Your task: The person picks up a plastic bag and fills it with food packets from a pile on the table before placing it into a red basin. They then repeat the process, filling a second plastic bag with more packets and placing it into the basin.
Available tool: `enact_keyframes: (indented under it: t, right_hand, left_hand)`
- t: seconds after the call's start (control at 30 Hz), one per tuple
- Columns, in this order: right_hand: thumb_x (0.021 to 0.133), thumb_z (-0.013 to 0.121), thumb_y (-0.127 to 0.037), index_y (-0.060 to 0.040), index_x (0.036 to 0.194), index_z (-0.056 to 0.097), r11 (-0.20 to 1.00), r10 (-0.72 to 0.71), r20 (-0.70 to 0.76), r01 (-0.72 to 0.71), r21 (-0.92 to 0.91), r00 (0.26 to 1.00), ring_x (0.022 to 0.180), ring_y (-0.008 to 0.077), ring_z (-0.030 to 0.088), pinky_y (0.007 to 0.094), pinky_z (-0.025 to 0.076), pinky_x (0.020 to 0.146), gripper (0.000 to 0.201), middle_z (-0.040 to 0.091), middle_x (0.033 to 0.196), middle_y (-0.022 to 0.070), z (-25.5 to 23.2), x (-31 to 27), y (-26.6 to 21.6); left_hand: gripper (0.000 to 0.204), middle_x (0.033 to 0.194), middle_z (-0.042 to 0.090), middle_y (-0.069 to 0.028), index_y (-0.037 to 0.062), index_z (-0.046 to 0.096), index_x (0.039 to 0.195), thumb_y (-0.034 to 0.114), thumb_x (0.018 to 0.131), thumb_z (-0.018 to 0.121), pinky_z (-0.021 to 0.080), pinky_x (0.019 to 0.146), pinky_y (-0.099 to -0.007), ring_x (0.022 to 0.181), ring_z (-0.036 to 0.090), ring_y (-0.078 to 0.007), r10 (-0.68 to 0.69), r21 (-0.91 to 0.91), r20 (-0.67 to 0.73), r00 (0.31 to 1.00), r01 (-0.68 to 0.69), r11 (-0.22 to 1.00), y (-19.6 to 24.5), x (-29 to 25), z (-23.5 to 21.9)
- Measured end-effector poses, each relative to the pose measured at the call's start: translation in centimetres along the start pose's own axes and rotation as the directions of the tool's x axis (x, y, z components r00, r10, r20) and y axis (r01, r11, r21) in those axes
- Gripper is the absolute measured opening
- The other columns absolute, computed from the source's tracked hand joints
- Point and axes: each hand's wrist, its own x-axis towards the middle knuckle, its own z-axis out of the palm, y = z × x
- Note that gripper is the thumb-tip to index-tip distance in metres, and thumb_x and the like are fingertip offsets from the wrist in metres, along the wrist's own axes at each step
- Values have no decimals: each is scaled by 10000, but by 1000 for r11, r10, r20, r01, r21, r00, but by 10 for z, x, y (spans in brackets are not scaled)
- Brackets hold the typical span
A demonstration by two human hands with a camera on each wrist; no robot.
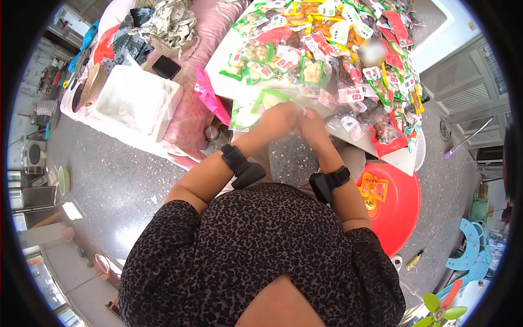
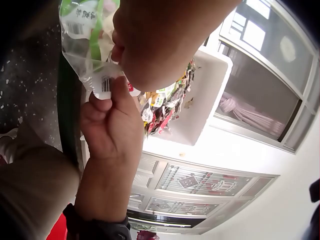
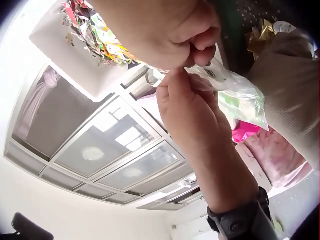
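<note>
My left hand (image 1: 277,121) grips a clear plastic food bag (image 2: 82,45) with a green stripe and a white label, which hangs beside it. Close on its right, my right hand (image 1: 314,129) pinches the bag's edge between thumb and fingers, by a small barcode label (image 2: 105,84). The two hands nearly meet over my lap, in front of the white table (image 1: 222,60). In the right wrist view, the see-through bag (image 3: 245,102) sticks out past the left hand, partly hidden behind the fingers.
Many sealed food packets (image 1: 289,57) cover the table. A red tub (image 1: 400,210) holding a few orange packets (image 1: 373,187) stands on the floor at my right. To the left, a white box (image 1: 133,101), a dark phone-like object (image 1: 166,67) and clothes (image 1: 171,27) lie on a pink bed.
</note>
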Motion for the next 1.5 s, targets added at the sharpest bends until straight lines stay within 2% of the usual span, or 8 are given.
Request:
enact_keyframes:
  t: [0.2,0.43,0.6,0.7,0.8,0.9,1.3,1.5]
  right_hand:
    - [817,378,-127,-1,889,463,862,35,-40,-10,506,999,692,138,487,269,400,560,168,521,746,59,23,15,18]
    - [740,481,-156,-7,840,508,838,-406,-112,419,350,907,751,241,528,313,418,636,182,540,771,123,26,46,37]
    - [792,437,-140,-1,868,498,556,-510,102,418,-719,854,704,176,540,265,429,570,169,547,750,77,15,54,42]
    - [778,460,-150,-12,832,505,587,-503,289,567,-578,815,692,175,545,272,413,533,156,539,697,71,10,38,26]
    - [779,455,-130,-8,871,494,991,10,207,18,-132,978,706,169,546,263,410,534,158,536,700,70,2,35,20]
    - [781,450,-128,5,926,468,933,131,109,-159,323,985,714,165,547,256,423,552,197,536,765,87,1,29,5]
    - [772,499,-160,-33,983,447,911,-5,68,-23,411,998,714,160,555,253,436,603,251,541,851,68,-68,-1,-1]
    - [759,511,-139,-26,932,488,959,-130,-519,240,150,845,675,123,530,224,412,570,207,550,774,36,-163,-32,-4]
  left_hand:
    - [189,769,540,-154,45,525,781,204,763,424,411,629,-382,744,516,-320,-4,-28,-82,997,2,1000,-1,1,4]
    - [173,731,534,-157,45,522,773,192,751,433,417,626,-382,718,519,-323,123,31,-207,971,-119,992,14,9,-14]
    - [181,722,527,-149,40,490,745,205,744,415,414,589,-414,686,520,-322,132,132,-105,986,-118,984,10,18,-2]
    - [174,734,531,-150,44,501,757,201,744,426,414,600,-407,698,520,-321,81,112,-80,993,-72,991,-1,16,4]
    - [151,741,537,-148,46,516,774,179,743,452,418,610,-388,708,521,-321,66,93,-94,993,-57,994,-4,12,9]
    - [164,748,536,-152,43,510,770,186,752,433,414,618,-396,713,517,-326,90,72,-126,988,-81,994,-4,18,9]
    - [121,736,533,-160,40,504,764,144,751,443,405,608,-375,703,514,-323,-22,-179,-131,991,-2,984,-23,21,18]
    - [110,621,503,-110,19,495,774,125,764,469,395,539,-295,566,498,-202,60,-162,-141,988,-83,983,-33,22,26]
